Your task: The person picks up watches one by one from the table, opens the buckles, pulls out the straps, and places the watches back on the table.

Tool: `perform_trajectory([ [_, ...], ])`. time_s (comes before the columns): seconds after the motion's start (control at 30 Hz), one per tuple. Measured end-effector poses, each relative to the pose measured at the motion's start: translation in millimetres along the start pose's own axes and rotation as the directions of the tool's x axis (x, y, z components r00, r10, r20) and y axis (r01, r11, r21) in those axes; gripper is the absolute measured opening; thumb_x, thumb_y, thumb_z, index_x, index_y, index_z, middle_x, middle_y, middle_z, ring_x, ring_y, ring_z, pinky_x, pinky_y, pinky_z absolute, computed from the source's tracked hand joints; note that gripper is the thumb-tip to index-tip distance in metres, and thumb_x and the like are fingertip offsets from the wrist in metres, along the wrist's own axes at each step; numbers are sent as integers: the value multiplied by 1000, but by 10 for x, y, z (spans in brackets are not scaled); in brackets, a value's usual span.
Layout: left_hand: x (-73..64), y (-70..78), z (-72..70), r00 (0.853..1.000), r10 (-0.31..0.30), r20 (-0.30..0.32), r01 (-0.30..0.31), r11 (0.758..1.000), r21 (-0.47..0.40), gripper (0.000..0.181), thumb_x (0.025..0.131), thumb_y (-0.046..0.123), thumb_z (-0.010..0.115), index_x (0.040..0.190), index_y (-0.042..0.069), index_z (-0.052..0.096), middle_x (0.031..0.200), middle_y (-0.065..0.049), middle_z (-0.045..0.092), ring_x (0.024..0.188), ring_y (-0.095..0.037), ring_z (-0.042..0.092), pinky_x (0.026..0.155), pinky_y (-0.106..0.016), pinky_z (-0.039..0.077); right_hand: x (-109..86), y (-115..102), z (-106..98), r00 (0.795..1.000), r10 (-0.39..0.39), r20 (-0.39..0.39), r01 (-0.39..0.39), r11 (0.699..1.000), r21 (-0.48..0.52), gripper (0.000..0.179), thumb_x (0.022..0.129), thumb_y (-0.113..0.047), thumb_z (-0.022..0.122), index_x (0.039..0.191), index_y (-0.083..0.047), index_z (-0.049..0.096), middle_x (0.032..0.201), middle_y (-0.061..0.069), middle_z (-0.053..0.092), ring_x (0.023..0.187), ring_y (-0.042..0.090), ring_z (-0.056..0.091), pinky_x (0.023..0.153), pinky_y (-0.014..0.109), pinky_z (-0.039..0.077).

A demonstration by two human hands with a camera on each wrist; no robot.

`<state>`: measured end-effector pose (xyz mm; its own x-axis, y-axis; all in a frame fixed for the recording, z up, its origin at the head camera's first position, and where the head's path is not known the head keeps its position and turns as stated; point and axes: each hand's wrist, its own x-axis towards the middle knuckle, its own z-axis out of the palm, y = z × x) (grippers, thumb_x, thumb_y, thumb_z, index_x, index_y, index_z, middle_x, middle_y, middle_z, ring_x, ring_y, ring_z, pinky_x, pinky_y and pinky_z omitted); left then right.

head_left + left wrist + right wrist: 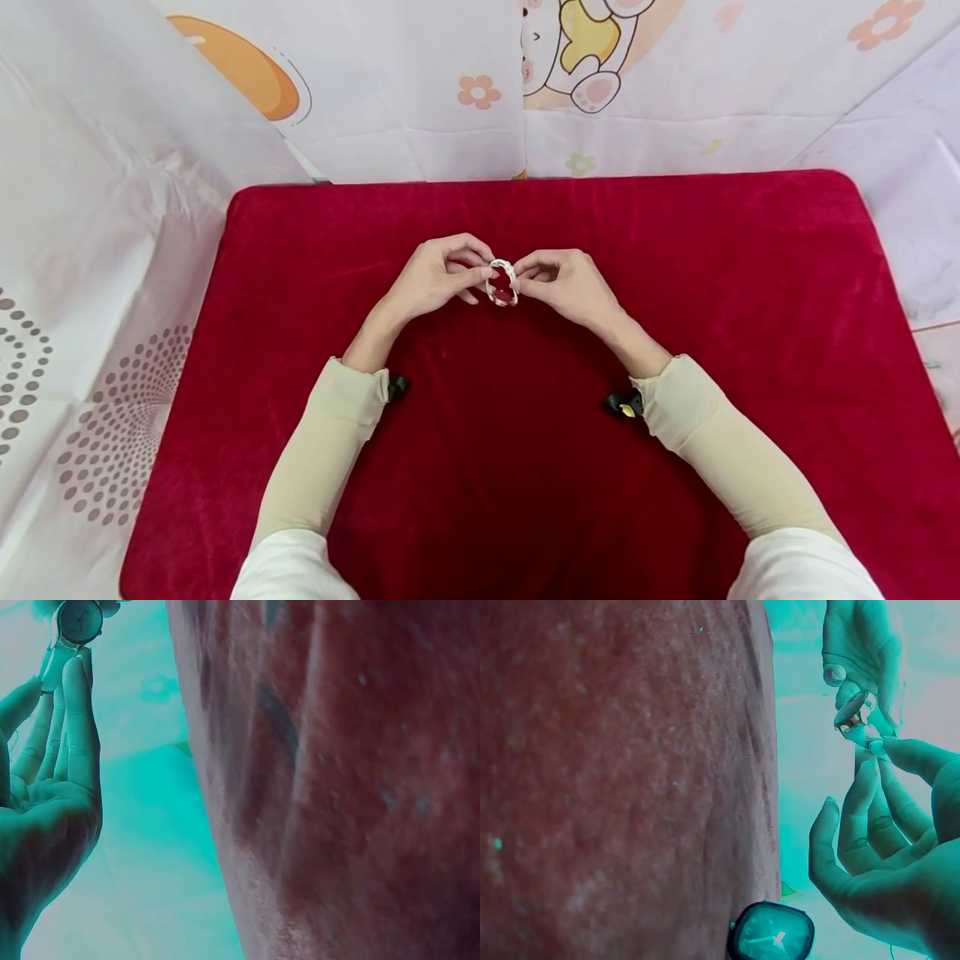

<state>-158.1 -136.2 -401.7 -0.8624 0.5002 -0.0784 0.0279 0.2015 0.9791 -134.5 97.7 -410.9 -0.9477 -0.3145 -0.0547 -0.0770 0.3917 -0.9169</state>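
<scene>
A small wristwatch (503, 298) with a pale band forms a loop between the two hands in the head view. Its round dial (80, 621) faces the camera in the left wrist view. The left hand (438, 277) pinches the band on the left side between thumb and fingers. On the opposite side, the right hand (572, 285) pinches the band with thumb and forefinger. In the right wrist view the watch (853, 712) is seen edge-on between both hands, partly hidden by fingertips. Both hands hold it above the red cloth.
A table covered with red velvety cloth (517, 467) spreads under the arms. White printed curtains (420, 100) hang behind it and at the left. Small black devices sit at the left cuff (397, 388) and right cuff (624, 405).
</scene>
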Motion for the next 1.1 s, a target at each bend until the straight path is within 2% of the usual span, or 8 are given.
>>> perform_trajectory([
  [0.23,-22,39,37,1000,-7,7,7,1000,4,16,92,6,71,107,2,65,98,-16,69,81,-48,66,65,-52,61,-55,4,-27,1000,-31,7,30,999,21,14,87,-19,77,98,-10,76,85,2,72,77,17,65,64,24,52],
  [0.47,-105,86,49,1000,-3,22,3,1000,14,18,92,7,71,109,2,67,98,-18,69,80,-46,67,65,-50,61,-99,-17,-35,998,-66,19,65,997,49,10,87,-15,76,97,-12,76,85,1,71,76,17,63,63,24,51],
  [0.6,-155,107,73,1000,20,19,-20,1000,11,16,92,7,71,107,3,67,97,-17,69,79,-45,68,66,-52,61,-141,-43,-51,996,-89,19,89,996,32,10,88,-15,76,97,-12,77,82,0,69,73,17,57,58,23,45],
  [0.87,-216,151,171,998,61,11,-61,998,24,13,91,6,72,104,4,68,96,-16,69,79,-44,68,65,-43,63,-250,-67,-100,993,-115,28,113,992,64,11,88,-14,76,99,-15,77,84,2,66,73,19,54,56,23,42],
  [1.0,-237,179,209,996,88,18,-88,996,10,14,92,5,71,105,5,69,99,-22,68,80,-44,68,66,-43,63,-294,-105,-129,990,-136,25,133,986,99,12,89,-8,74,101,-11,76,85,5,65,73,22,53,57,25,42],
  [1.1,-247,210,233,995,102,12,-103,994,25,15,91,4,71,106,5,70,99,-19,69,81,-43,68,67,-42,63,-350,-225,-159,988,-153,31,149,982,116,13,89,-3,72,101,-6,75,85,8,65,72,24,52,57,26,42],
])
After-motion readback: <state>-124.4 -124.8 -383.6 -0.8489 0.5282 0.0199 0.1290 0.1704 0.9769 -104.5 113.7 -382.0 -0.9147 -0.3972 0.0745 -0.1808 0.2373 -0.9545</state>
